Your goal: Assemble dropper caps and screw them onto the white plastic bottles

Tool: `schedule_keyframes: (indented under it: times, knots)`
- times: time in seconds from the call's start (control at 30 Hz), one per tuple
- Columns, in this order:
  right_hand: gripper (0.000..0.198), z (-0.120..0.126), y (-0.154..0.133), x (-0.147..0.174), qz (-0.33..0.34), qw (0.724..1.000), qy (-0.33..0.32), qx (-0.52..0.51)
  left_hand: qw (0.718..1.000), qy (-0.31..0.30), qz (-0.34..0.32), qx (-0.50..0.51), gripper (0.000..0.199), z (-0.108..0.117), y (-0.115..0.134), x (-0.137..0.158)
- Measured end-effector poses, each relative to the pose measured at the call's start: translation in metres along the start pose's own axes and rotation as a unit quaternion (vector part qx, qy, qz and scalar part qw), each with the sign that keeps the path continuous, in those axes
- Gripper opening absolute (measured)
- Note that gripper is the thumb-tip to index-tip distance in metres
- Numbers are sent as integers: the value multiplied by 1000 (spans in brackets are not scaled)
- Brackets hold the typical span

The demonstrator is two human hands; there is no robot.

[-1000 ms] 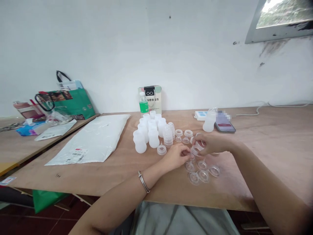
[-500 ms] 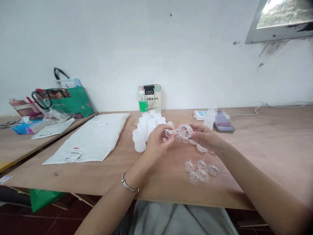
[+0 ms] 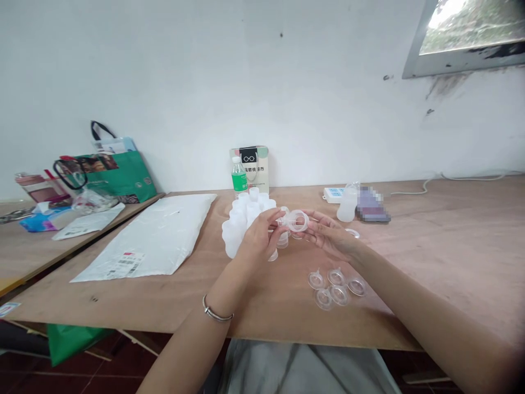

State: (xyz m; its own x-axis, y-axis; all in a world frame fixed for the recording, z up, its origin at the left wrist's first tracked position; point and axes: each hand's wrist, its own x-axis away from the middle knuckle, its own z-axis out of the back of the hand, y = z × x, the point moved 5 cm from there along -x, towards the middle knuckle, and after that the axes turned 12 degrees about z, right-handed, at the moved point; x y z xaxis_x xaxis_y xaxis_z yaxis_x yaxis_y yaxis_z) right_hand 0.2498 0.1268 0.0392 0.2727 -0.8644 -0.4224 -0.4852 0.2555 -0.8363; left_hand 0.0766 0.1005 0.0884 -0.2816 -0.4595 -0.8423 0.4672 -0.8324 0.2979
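Note:
Above the middle of the table, my right hand [image 3: 333,235] grips a clear plastic screw ring [image 3: 305,221] by its right edge, its opening facing me. My left hand [image 3: 259,234] pinches a clear bottle teat [image 3: 283,220], which meets the left side of the ring. Whether the teat sits inside the ring I cannot tell. More clear parts [image 3: 283,239] lie below and behind my hands, partly hidden. Several clear teats [image 3: 338,294] lie on the table nearer me, to the right. A cluster of frosted white bottles [image 3: 238,232] stands just beyond my left hand.
A white mailing bag [image 3: 156,235] lies left on the wooden table [image 3: 184,306]. At the back are a green-labelled water bottle [image 3: 239,180] and a paper bag [image 3: 260,164]. A frosted bottle [image 3: 348,205], a white box [image 3: 333,194] and a phone [image 3: 372,210] stand right.
My right hand has brought the ring left to the teat in my left hand, so the two now touch or overlap. The view has tilted slightly. The teats on the table stay put.

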Motion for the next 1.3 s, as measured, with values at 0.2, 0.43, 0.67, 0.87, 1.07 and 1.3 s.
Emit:
schedule_keyframes:
  times: [0.2, 0.43, 0.67, 0.87, 1.07, 1.3]
  knots:
    - [36, -8, 1, 1, -19, 1000, -14, 9, 994, -31, -90, -48, 14, 0, 10, -1]
    - [35, -14, 5, 4, -41, 998, -41, 2, 994, -11, -84, -64, 20, -6, 12, 2]
    - [35, -13, 7, 5, -36, 998, -47, 10, 993, -28, -97, -55, 14, -3, 14, -1]
    - [34, -16, 6, 4, -31, 998, -47, -2, 995, -34, -77, -45, 14, -1, 14, -2]
    - [34, -23, 10, 9, -64, 995, -78, -17, 998, 28, -53, 25, 26, 0, 15, 3]
    - [28, -35, 10, 13, -74, 989, -104, -68, 996, 59, -50, 46, 26, 5, 23, 2]
